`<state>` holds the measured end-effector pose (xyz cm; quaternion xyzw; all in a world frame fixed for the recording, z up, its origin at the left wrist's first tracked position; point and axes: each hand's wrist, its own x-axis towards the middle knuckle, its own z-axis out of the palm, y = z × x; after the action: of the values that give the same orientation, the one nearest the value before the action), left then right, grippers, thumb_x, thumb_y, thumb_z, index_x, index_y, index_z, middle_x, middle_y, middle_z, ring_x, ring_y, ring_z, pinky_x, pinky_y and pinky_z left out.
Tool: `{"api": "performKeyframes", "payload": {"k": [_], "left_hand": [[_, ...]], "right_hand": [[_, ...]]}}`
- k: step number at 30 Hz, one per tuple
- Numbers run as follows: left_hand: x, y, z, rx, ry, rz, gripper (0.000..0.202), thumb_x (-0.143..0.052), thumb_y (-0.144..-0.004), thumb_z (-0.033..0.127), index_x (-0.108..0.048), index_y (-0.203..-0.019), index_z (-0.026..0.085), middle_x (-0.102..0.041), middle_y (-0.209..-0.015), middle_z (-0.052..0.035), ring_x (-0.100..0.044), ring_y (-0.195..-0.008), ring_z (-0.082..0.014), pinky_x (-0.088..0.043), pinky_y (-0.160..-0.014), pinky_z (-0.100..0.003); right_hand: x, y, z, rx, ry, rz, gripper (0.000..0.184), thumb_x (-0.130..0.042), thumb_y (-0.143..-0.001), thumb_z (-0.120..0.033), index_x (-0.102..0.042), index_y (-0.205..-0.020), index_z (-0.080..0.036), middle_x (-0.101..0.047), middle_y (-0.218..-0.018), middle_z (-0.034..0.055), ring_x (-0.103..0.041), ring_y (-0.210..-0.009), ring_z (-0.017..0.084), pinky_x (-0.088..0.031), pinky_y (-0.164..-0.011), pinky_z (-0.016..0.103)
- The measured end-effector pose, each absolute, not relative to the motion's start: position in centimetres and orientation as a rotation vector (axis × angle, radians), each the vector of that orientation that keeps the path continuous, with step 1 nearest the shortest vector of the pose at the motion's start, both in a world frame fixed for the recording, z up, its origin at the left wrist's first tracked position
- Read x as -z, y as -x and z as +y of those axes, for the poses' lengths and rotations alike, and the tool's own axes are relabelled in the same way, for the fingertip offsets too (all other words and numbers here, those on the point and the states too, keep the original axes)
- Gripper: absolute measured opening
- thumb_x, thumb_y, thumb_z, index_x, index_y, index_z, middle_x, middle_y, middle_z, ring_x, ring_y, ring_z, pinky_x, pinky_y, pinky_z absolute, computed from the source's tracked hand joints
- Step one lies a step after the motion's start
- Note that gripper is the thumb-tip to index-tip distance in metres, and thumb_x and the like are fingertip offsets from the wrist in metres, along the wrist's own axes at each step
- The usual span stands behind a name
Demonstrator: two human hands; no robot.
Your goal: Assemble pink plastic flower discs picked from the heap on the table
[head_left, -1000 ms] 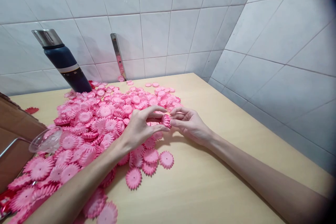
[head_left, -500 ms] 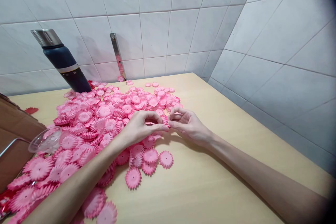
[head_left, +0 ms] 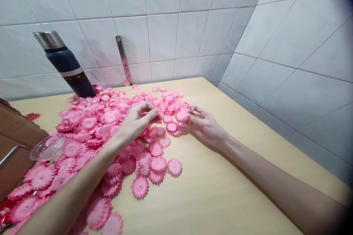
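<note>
A big heap of pink paper flowers (head_left: 110, 117) covers the left half of the light wooden table (head_left: 220, 191). My left hand (head_left: 135, 120) hovers over the heap's middle with its fingertips pinched together; I cannot make out what is between them. My right hand (head_left: 205, 126) rests at the heap's right edge. Its thumb and fingers are closed on a pink paper flower (head_left: 182, 115) at its fingertips. Several single flowers (head_left: 174, 167) lie loose in front of the heap.
A dark blue flask (head_left: 68, 68) with a steel cap stands behind the heap by the tiled wall. A metal strip (head_left: 123, 58) runs up the wall. At the left are a brown cardboard box (head_left: 13, 136) and a clear plastic cup (head_left: 48, 147).
The two hands, joined on one flower before, have parted. My left hand has moved up and left over the heap. My right hand has shifted slightly away, keeping a flower.
</note>
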<state>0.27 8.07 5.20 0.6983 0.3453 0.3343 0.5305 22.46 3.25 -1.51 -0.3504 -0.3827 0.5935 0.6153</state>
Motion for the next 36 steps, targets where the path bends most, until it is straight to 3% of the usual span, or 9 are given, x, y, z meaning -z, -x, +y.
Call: {"api": "performKeyframes", "payload": {"k": [2, 7, 17, 30, 36], "left_hand": [[-5.7, 0.1, 8.6, -0.906, -1.558, 0.850, 0.024, -0.064, -0.081, 0.035, -0.055, -0.078, 0.013, -0.060, -0.083, -0.0023, -0.062, -0.083, -0.0132, -0.051, -0.088, -0.033], [-5.7, 0.1, 8.6, -0.797, -1.598, 0.906, 0.028, -0.069, -0.077, 0.037, -0.057, -0.075, 0.012, -0.061, -0.077, -0.0021, -0.063, -0.077, -0.0133, -0.052, -0.084, -0.032], [-4.0, -1.4, 7.0, -0.548, -1.759, 0.818, 0.026, -0.065, -0.079, 0.037, -0.061, -0.084, 0.012, -0.066, -0.083, -0.0075, -0.063, -0.075, -0.0162, -0.051, -0.066, -0.027], [-4.0, -1.4, 7.0, -0.486, -1.696, 0.755, 0.023, -0.069, -0.075, 0.032, -0.064, -0.083, 0.011, -0.067, -0.079, -0.0076, -0.061, -0.070, -0.0139, -0.048, -0.065, -0.025], [-3.8, -1.4, 6.9, -0.501, -1.605, 0.743, 0.044, -0.072, -0.073, 0.032, -0.061, -0.111, 0.012, -0.071, -0.098, -0.0130, -0.067, -0.087, -0.0211, -0.053, -0.075, -0.033]], "right_hand": [[1.3, -23.1, 3.5, -1.335, 0.816, -0.873, 0.029, -0.075, -0.071, -0.025, -0.053, -0.090, -0.024, -0.057, -0.075, -0.0038, -0.055, -0.067, 0.011, -0.049, -0.068, 0.030], [1.1, -22.9, 3.2, -1.257, 0.864, -1.002, 0.022, -0.073, -0.068, -0.019, -0.063, -0.088, -0.019, -0.057, -0.075, -0.0016, -0.051, -0.058, 0.009, -0.042, -0.054, 0.024], [0.6, -20.1, 1.6, -1.108, 1.004, -1.449, 0.018, -0.071, -0.077, -0.033, -0.070, -0.083, -0.016, -0.067, -0.079, 0.0059, -0.061, -0.072, 0.016, -0.050, -0.067, 0.031], [0.4, -20.0, 1.3, -1.245, 0.936, -1.371, 0.018, -0.066, -0.082, -0.032, -0.068, -0.087, -0.016, -0.066, -0.082, 0.0053, -0.061, -0.073, 0.014, -0.051, -0.065, 0.029], [0.9, -20.2, 1.4, -1.265, 0.893, -1.352, 0.016, -0.067, -0.081, -0.032, -0.067, -0.084, -0.017, -0.063, -0.079, 0.0027, -0.058, -0.071, 0.012, -0.049, -0.065, 0.026]]}}
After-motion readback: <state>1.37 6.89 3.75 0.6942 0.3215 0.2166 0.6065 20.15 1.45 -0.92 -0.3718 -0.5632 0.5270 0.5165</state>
